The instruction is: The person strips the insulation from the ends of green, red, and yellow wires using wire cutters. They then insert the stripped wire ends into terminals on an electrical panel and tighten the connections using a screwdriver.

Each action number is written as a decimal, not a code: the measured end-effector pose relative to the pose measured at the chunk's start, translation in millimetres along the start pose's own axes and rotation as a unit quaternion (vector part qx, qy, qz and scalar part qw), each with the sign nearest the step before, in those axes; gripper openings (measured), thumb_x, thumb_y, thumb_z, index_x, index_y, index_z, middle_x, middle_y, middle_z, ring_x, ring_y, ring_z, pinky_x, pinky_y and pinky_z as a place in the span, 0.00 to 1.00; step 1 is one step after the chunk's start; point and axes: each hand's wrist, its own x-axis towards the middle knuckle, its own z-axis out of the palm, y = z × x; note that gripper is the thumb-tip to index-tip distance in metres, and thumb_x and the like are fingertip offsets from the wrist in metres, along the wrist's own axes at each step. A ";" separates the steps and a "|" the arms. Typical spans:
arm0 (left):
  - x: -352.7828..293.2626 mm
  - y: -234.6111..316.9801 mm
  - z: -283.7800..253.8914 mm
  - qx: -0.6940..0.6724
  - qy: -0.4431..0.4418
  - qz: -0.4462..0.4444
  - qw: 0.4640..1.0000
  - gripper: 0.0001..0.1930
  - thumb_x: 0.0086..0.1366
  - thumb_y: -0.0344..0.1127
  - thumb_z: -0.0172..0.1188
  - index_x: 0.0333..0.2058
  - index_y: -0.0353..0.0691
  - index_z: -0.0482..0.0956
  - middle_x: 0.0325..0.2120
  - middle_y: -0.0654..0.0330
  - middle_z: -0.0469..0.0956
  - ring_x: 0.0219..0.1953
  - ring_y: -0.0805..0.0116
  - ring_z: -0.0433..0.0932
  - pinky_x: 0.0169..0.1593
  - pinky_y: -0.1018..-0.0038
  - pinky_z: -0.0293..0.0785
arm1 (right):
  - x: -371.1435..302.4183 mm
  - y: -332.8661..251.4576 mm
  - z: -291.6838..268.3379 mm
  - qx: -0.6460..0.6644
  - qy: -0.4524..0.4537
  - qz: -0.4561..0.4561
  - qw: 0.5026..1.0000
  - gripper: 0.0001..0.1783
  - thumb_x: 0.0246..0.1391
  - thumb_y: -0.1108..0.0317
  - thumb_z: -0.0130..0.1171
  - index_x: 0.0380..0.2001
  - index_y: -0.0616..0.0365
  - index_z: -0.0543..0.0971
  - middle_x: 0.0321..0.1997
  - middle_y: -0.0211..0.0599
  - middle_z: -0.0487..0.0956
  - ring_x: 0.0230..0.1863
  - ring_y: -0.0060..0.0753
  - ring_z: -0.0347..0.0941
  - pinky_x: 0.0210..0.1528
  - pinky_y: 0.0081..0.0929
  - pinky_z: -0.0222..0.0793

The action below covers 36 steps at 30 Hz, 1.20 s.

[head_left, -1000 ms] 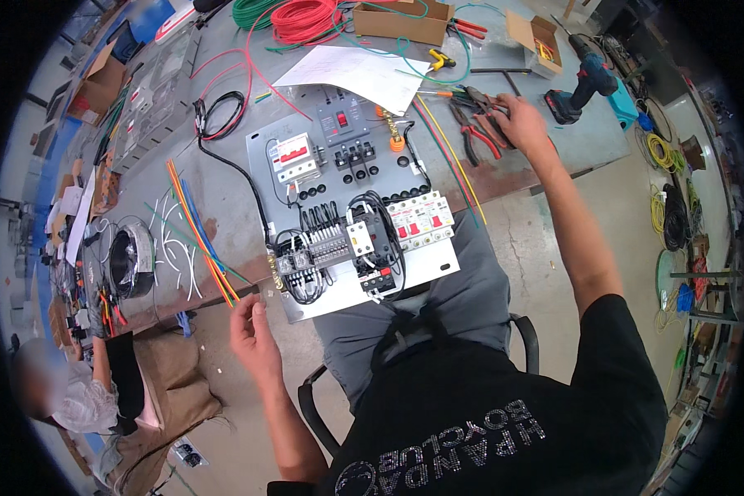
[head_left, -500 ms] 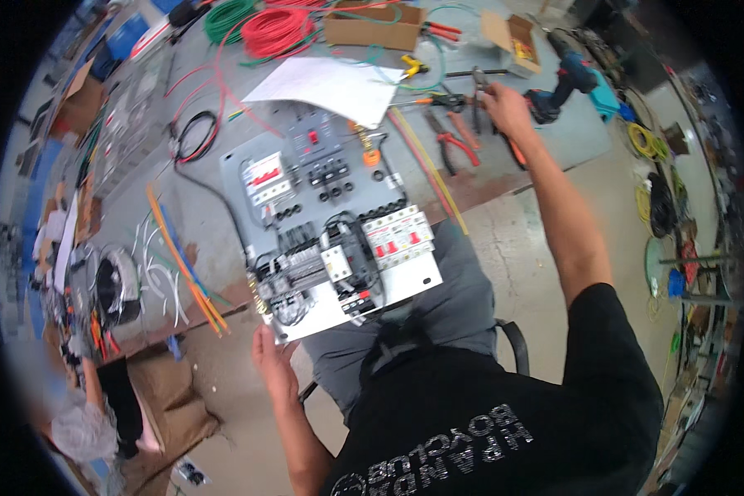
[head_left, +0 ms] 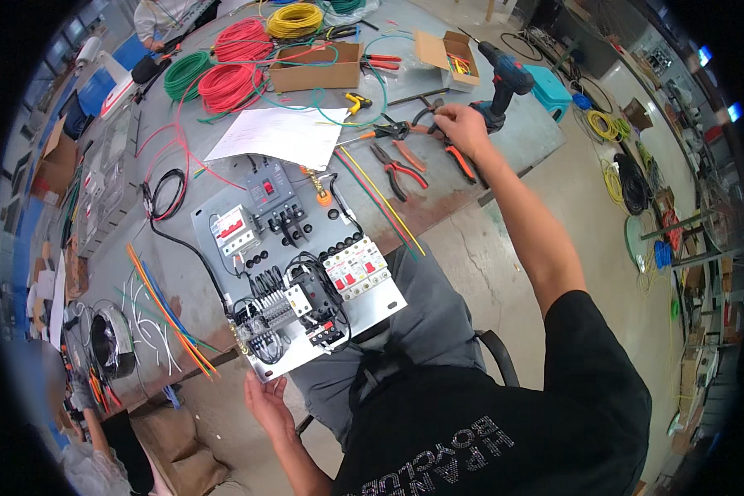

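Note:
A metal mounting plate (head_left: 375, 302) with wired breakers, terminal blocks and black wires lies on the grey table, its near edge over my lap. My left hand (head_left: 270, 407) is below the plate's near left corner, palm up, fingers loosely apart; its fingertips are close to the edge, and whether they touch is unclear. Over the table's right side my right hand (head_left: 461, 128) is closed at the grey metal head of a plier-like tool (head_left: 426, 113); the fingers hide part of it. Beside it lie red-handled pliers (head_left: 399, 172) and an orange-and-black-handled tool (head_left: 460, 164).
A cordless drill (head_left: 507, 76) stands right of my right hand. Beyond the plate lie a paper sheet (head_left: 277, 136), an open cardboard box (head_left: 316, 73) and red wire coils (head_left: 231, 88). Cut wires (head_left: 172, 307) lie on the left. Other people's arms show at far left and top left.
The whole view has shifted, so the table and tools appear farther left and lower. My left hand is slightly farther from the plate's corner, with fingers more spread. My right hand stays by the same tool.

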 end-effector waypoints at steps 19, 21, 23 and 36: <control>-8.2 3.3 -23.5 -0.045 -0.013 -0.041 0.998 0.22 0.75 0.54 0.59 0.55 0.43 0.77 0.44 0.63 0.83 0.46 0.72 0.80 0.52 0.72 0.76 | -33.8 -5.4 8.5 -0.110 0.055 -0.072 0.990 0.15 0.56 0.57 0.67 0.41 0.53 0.88 0.45 0.48 0.84 0.51 0.54 0.79 0.55 0.45 0.76; -8.3 6.6 -19.3 -0.041 -0.013 -0.038 0.998 0.23 0.75 0.54 0.58 0.57 0.41 0.76 0.46 0.62 0.82 0.48 0.71 0.80 0.52 0.71 0.76 | -7.2 -24.8 20.3 -0.099 0.043 -0.078 0.991 0.15 0.56 0.57 0.65 0.42 0.51 0.88 0.45 0.49 0.84 0.51 0.55 0.79 0.54 0.46 0.76; -12.0 9.8 -13.8 -0.044 -0.006 -0.035 0.998 0.25 0.76 0.52 0.56 0.60 0.37 0.74 0.47 0.60 0.81 0.49 0.70 0.79 0.51 0.71 0.76 | 19.2 -48.0 49.4 -0.122 0.021 -0.121 0.985 0.15 0.56 0.57 0.65 0.43 0.49 0.88 0.46 0.49 0.83 0.51 0.55 0.79 0.54 0.47 0.76; -71.5 2.6 -50.0 -0.087 0.136 -0.015 0.987 0.21 0.76 0.47 0.56 0.56 0.36 0.76 0.46 0.55 0.83 0.47 0.63 0.81 0.51 0.63 0.78 | 108.9 -49.7 135.4 -0.357 -0.068 -0.206 0.908 0.16 0.54 0.68 0.62 0.46 0.42 0.87 0.53 0.45 0.82 0.64 0.53 0.73 0.58 0.48 0.77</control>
